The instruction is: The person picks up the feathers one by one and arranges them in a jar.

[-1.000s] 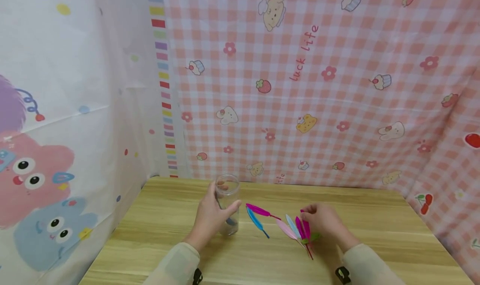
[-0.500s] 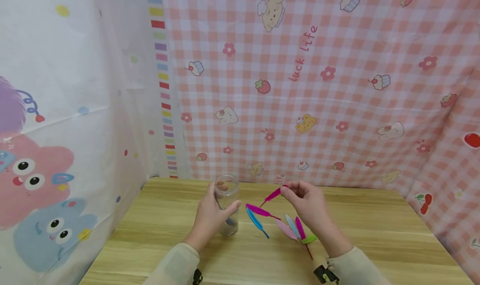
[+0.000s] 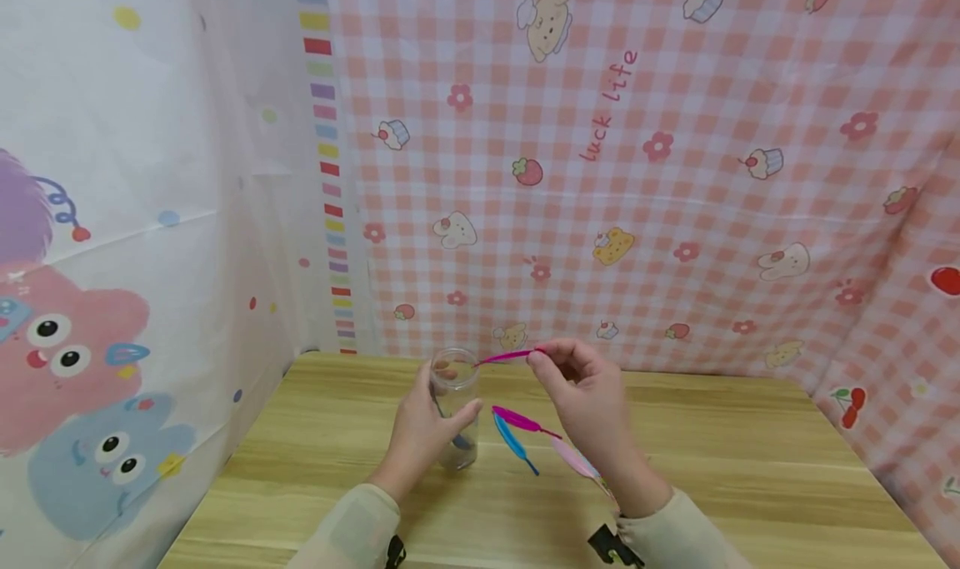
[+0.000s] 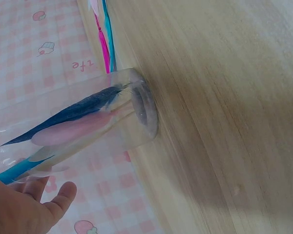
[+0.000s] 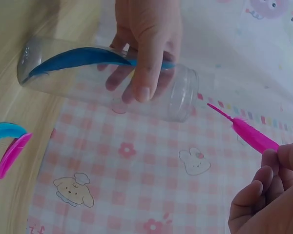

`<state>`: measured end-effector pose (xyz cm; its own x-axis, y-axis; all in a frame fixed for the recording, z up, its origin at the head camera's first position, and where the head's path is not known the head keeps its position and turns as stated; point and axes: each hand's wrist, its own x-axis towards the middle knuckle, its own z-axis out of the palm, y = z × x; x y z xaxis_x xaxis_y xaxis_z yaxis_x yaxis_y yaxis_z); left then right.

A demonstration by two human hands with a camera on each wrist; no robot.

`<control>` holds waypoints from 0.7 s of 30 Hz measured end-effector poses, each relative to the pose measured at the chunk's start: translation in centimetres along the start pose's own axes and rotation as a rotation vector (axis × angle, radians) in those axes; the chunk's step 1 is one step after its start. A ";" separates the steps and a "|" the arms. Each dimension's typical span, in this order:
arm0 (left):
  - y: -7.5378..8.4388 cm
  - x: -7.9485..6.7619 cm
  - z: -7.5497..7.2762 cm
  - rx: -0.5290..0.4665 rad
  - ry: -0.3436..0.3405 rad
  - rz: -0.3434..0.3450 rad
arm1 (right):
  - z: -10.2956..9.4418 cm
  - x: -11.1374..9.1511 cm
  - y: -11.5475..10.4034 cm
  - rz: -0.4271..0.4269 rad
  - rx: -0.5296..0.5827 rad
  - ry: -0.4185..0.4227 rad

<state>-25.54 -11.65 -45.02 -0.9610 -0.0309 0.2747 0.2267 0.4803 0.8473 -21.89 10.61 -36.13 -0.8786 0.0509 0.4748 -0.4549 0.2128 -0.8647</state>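
Note:
My left hand (image 3: 423,426) grips a clear jar (image 3: 459,401) standing upright and uncapped on the table, thumb across its front. Inside it, the left wrist view shows a dark blue feather (image 4: 71,113) and a pink feather (image 4: 73,129), with a lighter blue one (image 4: 20,170) close by the fingers. Between thumb and fingertips, my right hand (image 3: 588,394) pinches a magenta feather (image 3: 506,356) by its vane end. The bare quill points left at the jar's mouth; in the right wrist view its tip is just short of the rim (image 5: 190,95).
Right of the jar, a magenta feather (image 3: 517,420) and a blue feather (image 3: 512,444) lie on the wooden table (image 3: 300,469). A pale pink feather (image 3: 572,456) lies partly under my right forearm, which hides others. Patterned cloth (image 3: 637,177) hangs behind the table.
My right hand has lifted the magenta feather from the group on the right and carried it left and up to the jar's mouth. The left hand and jar have stayed put.

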 end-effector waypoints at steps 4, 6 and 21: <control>0.0 0.0 0.0 0.000 0.005 0.006 | 0.8 -0.2 0.1 -0.042 -0.041 -0.052; 0.0 -0.1 0.0 0.002 0.004 0.008 | 1.2 -0.2 0.1 -0.069 -0.060 -0.068; -0.1 0.0 0.0 0.011 0.003 0.022 | 1.9 -0.4 1.2 -0.124 -0.109 -0.093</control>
<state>-25.54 -11.73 -45.09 -0.9554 -0.0224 0.2945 0.2462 0.4905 0.8360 -22.36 9.02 -37.67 -0.8286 -0.0717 0.5553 -0.5468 0.3165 -0.7751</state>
